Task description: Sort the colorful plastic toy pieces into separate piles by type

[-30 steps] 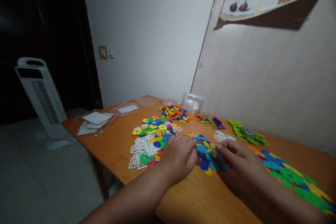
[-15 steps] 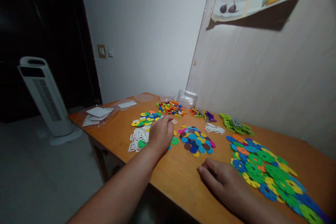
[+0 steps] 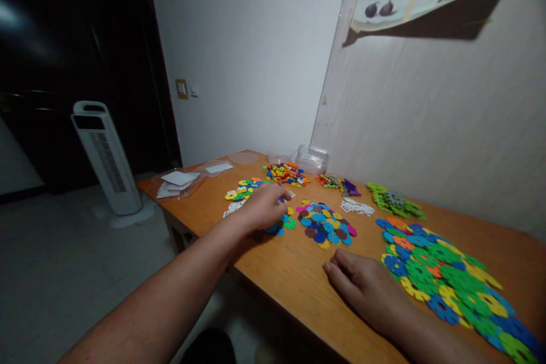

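My left hand (image 3: 265, 206) reaches over a mixed pile on the table, its fingers bent down and closed; what they hold, if anything, is too small to make out. Beneath and around it lie yellow, green and blue notched plastic discs (image 3: 246, 186) and white lattice pieces (image 3: 234, 206). Just right of that hand is a heap of blue, brown, yellow and pink discs (image 3: 324, 223). My right hand (image 3: 362, 284) rests curled on the tabletop below this heap, the inside of its fingers hidden. Beside it spreads a bigger pile of large green, blue, yellow and orange discs (image 3: 443, 273).
Small coloured pieces (image 3: 285, 173) lie toward the back, near clear plastic containers (image 3: 313, 158). White pieces (image 3: 357, 206) and green interlocking pieces (image 3: 394, 202) sit farther right. Clear lids with white cards (image 3: 179, 179) are at the table's left end. A tower fan (image 3: 106, 159) stands on the floor.
The view has turned slightly left. My left hand has shifted over the near pile and lowered its fingers, covering more of the white pieces. My right hand stays resting on the table.
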The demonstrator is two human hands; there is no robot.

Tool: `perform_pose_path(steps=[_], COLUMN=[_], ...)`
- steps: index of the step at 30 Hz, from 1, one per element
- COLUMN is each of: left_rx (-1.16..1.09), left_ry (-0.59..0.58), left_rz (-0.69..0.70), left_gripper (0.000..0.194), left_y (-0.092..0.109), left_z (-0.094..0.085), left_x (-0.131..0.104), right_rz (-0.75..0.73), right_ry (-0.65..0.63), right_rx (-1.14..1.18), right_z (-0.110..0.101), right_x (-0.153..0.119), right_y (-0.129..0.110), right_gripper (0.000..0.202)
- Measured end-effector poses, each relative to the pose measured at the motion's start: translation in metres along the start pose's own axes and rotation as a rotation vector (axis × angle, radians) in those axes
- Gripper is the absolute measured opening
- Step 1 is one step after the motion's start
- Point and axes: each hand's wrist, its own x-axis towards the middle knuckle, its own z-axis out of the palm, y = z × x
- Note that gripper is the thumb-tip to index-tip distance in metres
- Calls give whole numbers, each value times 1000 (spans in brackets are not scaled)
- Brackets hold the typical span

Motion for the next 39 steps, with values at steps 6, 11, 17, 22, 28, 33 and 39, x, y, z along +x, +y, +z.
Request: perform_pose_path(steps=[6,11,17,22,28,33,39], left_rx=[302,402,400,288,-141,-198,-129], left_ry=[-258,-262,-272,-236,-37,-28,-57], left_rz=[153,140,134,114,-78,-269,-507], left_gripper=[26,23,18,11,16,7,13], left_y=[8,11,15,14,-21,-50,-59], left_z=[-5,-3,0,-1,-1,-2,4], left_x=[-12,-13,-10,-2,51,100,133], right_rz=[12,7,11,4,-4,9,33], right_ry=[-14,4,7,-1,-2,-37,-65], right_rx=[-11,-8,12,20,26,18,76], right_z=[-1,1,2,5,8,9,12], right_x=[1,1,2,1,2,5,7], right_y=[-1,0,0,1,3,2,7], right_gripper=[37,37,36,36,37,32,27])
